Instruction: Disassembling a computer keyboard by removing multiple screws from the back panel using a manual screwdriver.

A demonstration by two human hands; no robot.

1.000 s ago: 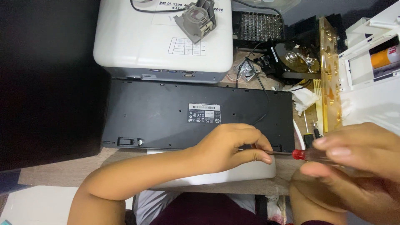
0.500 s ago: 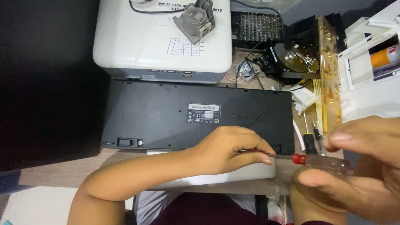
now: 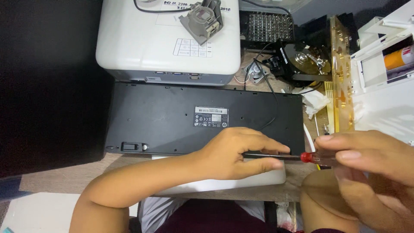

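Black keyboard (image 3: 172,125) lies face-down at centre of the desk, underside up, w/ a white label (image 3: 211,116) near its middle and a small latch at its 8 o'clock corner. Its cable runs off the top edge toward 1 o'clock.

Left hand (image 3: 235,153) rests on the keyboard's lower right edge, approx 4 o'clock on the board. Fingers curled narrow, thumb and index pinching the metal shaft of the screwdriver (image 3: 276,156) and steadying it; the tip is hidden under the fingers, so can't tell what it touches.

Right hand (image 3: 371,159) sits at 3 o'clock of the left, just off the keyboard's right end. It's closed around the screwdriver's handle, fingers wrapped over the clear part, the red collar showing just left of the fingertips. Shaft lies roughly level, pointing to 9 o'clock.

Around: white projector-like box (image 3: 168,43) at 12 o'clock, touching the keyboard's top edge, w/ a grey lens part (image 3: 202,19) sitting on it. At 1–2 o'clock a jumble of black electronic parts (image 3: 297,60) and wires, plus a yellow circuit board (image 3: 340,73) standing on edge. White plastic housing (image 3: 384,82) at 3 o'clock. Dark screen (image 3: 47,82) fills 9 o'clock. A white slab (image 3: 241,183) lies under the left wrist at 6 o'clock, on the wooden desk (image 3: 56,179).
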